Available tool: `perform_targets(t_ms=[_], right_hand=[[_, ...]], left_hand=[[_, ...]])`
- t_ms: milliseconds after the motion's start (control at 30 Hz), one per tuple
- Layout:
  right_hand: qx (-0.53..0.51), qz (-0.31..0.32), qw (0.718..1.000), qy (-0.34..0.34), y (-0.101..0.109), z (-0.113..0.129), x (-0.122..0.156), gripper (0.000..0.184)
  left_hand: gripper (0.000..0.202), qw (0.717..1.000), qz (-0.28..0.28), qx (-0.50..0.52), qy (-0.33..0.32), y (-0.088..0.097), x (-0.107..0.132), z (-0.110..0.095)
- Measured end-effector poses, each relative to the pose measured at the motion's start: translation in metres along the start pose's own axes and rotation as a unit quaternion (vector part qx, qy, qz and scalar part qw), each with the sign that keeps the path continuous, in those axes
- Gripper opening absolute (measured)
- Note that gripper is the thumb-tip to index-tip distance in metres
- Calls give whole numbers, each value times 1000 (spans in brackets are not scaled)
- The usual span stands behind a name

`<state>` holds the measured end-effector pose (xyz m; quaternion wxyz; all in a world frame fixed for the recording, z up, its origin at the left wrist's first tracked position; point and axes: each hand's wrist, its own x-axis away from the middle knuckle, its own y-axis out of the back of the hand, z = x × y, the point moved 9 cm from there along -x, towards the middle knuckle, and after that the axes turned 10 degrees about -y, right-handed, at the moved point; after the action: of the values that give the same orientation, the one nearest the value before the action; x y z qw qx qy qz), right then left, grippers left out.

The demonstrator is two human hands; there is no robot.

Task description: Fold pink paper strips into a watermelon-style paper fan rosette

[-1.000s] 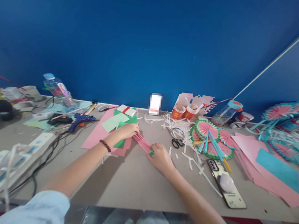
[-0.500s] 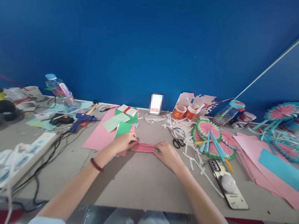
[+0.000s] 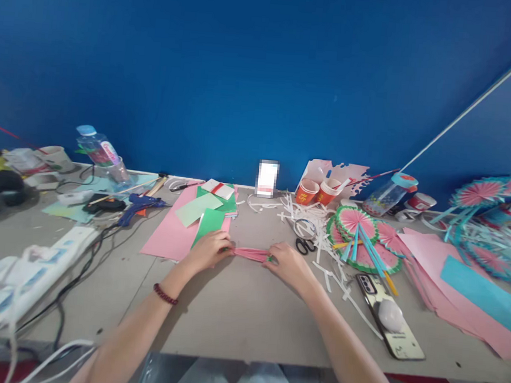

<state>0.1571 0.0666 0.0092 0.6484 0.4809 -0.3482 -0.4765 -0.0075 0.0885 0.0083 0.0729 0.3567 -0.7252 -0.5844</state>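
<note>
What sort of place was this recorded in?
Likely a paper-craft workspace: a blue glue gun and pink-and-green paper fans lie on the tabletop, and the left hand and right hand hold folded pink paper.

Over the flat grey counter (image 3: 228, 319), a narrow pleated pink paper strip (image 3: 250, 254) spans from the left grip (image 3: 210, 251) to the right grip (image 3: 289, 264), with flat pink paper sheets (image 3: 166, 231) to its left and a blue plastic glue gun (image 3: 138, 207) farther left. Right of the strip, black-handled metal scissors (image 3: 305, 247) lie before two round red paper cups (image 3: 307, 192), beside thin white paper strips (image 3: 321, 242). Farther right, round pleated pink-and-green paper fans (image 3: 354, 221) lie behind a rectangular pale-cased phone (image 3: 409, 345).
</note>
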Motion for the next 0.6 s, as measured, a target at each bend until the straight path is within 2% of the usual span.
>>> perform_targets(t_ms=[233,333,600], right_hand=[[-54,33,998,-3,6,-3,2,15],[-86,24,996,-11,5,-6,0,13],[-173,-10,981,-92,-1,-27,-5,10]], left_hand=[[30,999,-38,-6,-13,5,0,-6],[29,999,-36,-3,-12,4,-1,-5],[30,1000,-28,5,9,2,-2,-2]])
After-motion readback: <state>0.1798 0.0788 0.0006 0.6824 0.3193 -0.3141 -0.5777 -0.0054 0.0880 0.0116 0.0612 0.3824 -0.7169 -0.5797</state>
